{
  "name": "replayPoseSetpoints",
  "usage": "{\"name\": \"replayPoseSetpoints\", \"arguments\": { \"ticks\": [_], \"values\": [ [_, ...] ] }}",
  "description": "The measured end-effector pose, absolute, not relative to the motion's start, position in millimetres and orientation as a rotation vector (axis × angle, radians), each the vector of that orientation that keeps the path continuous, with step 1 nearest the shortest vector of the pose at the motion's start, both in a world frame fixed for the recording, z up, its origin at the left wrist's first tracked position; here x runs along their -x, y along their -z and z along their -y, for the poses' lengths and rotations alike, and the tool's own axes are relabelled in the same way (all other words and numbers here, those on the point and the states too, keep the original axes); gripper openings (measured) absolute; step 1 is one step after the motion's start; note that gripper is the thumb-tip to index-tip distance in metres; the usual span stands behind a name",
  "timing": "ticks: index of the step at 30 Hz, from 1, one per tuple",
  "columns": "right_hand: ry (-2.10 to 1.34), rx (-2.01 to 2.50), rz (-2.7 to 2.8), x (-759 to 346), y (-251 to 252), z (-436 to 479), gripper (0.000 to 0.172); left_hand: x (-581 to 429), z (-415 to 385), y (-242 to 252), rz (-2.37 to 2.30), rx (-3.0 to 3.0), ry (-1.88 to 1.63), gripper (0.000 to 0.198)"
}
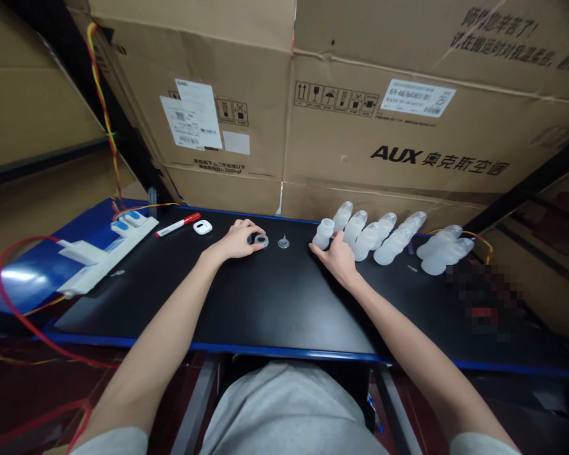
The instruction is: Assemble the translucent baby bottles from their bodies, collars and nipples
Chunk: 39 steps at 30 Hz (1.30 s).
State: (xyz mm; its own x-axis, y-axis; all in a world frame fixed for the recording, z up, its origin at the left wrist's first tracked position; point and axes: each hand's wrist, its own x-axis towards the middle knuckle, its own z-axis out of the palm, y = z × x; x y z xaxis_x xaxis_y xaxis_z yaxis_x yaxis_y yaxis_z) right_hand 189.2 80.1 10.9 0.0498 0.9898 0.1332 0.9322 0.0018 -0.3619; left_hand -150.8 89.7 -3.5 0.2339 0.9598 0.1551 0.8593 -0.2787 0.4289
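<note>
My left hand (pixel 241 240) pinches a small translucent ring (pixel 262 240) between thumb and fingertips at the tabletop. Just right of it, a clear nipple-like piece (pixel 283 241) with a thin pointed tip stands on the black surface, touched by neither hand. My right hand (pixel 337 256) has its thumb and fingers around the lower part of a frosted white bottle (pixel 323 234), which stands upright with its neck uncapped. Behind and right of that hand stand several similar frosted bottles (pixel 367 240) with clear domed tops, close together.
A red-and-white marker (pixel 177 225) and a white earphone case (pixel 202 227) lie left of my left hand. Farther left is a white power strip (pixel 109 256) with plugs and cables. Large cardboard (pixel 332 151) rises behind the black tabletop (pixel 265 303). A pixelated patch covers the right end.
</note>
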Motion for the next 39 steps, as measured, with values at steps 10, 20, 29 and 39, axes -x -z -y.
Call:
{"name": "replayPoseSetpoints", "arguments": {
  "ticks": [10, 20, 29, 39],
  "values": [
    [-0.191, 1.894, 2.123, -152, -5, -124, 0.059, 141, -108, 14, -1.853, -2.403, -0.822, 0.039],
    [-0.281, 1.917, 2.041, -145, -14, -131, 0.058, 132, -129, 10, -1.834, -2.459, -0.882, 0.055],
    [-0.374, 1.38, 2.299, -135, 6, -93, 0.04, 157, -117, -2, -1.985, -2.304, -0.918, 0.05],
    [-0.287, 1.585, 2.198, -92, 3, -125, 0.03, 163, -117, 12, -2.01, -2.206, -0.947, 0.057]
  ]
}}
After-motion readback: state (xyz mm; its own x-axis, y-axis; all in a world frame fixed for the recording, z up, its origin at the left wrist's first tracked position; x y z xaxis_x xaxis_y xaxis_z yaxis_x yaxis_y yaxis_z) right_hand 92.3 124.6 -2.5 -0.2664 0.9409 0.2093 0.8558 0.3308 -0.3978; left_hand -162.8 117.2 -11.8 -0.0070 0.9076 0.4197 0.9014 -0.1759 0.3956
